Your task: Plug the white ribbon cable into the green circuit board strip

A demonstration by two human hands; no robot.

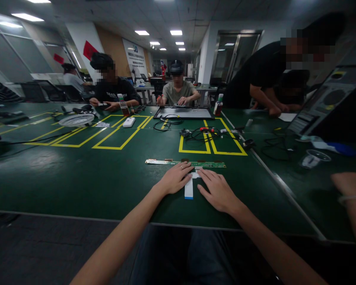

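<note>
Centrally, a narrow green circuit board [212,164] lies crosswise on the green table [106,178], a white flat cable [189,189] with a blue end just below it. The left hand [175,178] rests on the board, its thumb by the cable; the right hand [218,190] is just beside. Whether either grip pinches anything, I cannot tell. Uneven finger pressure could crease or skew the cable. Counted: one board, one cable, two bottles [123,106], one clear cup [314,159].

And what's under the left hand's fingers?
Part of the long thin circuit board; both its ends show beyond the left hand. The bit right beneath the fingers is covered.
</note>
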